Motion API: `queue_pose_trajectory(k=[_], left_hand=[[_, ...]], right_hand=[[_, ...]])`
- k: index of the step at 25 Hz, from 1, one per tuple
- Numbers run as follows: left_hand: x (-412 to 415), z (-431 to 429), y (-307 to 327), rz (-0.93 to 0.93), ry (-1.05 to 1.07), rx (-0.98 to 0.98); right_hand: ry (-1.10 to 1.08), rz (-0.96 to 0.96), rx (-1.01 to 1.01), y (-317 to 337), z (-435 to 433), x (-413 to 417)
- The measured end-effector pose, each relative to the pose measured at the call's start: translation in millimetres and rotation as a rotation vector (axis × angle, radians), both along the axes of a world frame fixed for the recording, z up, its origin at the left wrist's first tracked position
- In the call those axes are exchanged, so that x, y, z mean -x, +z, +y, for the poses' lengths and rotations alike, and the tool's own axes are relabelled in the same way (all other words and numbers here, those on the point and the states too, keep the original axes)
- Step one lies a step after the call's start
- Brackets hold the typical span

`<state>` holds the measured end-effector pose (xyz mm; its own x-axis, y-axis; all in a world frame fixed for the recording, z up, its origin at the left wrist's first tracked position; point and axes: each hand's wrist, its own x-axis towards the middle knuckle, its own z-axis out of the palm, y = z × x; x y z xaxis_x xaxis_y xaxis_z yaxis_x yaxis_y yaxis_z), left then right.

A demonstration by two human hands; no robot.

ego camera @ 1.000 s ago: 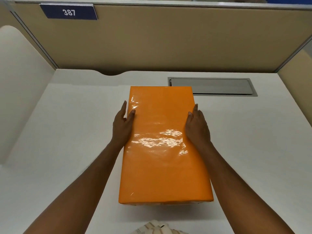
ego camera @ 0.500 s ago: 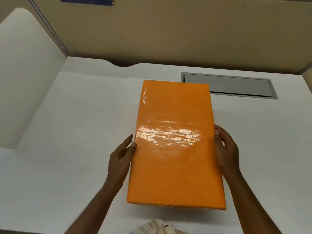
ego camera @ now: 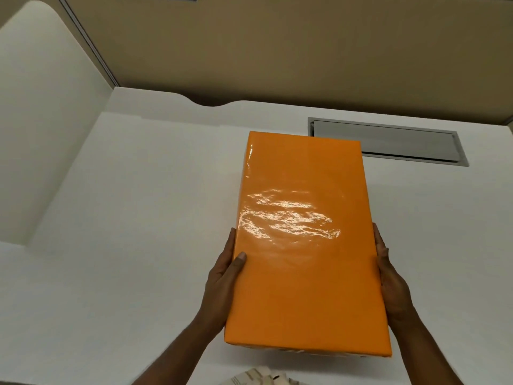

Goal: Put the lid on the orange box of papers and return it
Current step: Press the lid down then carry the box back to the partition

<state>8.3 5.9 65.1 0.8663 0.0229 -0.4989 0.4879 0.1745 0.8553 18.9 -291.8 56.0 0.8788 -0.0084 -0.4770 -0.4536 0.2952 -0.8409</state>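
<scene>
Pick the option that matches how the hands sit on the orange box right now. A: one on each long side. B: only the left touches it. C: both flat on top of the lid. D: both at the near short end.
A: the left hand and right hand press opposite long sides of the orange box, the left thumb lapping onto the top.

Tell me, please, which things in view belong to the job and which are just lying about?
Job: orange box with its lid on; left hand and right hand, one on each long side.

Lying about: grey hatch set in the white desk; crumpled paper at the near edge.
</scene>
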Motion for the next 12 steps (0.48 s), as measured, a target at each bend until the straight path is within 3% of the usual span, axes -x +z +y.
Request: queue_pose_trajectory(k=[6, 12], left_hand=[[-17.5, 37.4, -2.8, -0.01, -0.002, 0.006], [-64.0, 118.5, 11.8, -0.064, 0.035, -0.113]], right_hand=[[0.032, -0.045, 0.033, -9.0, 28.1, -19.3], [0.13, -0.14, 0.089, 2.3, 114.2, -82.2]])
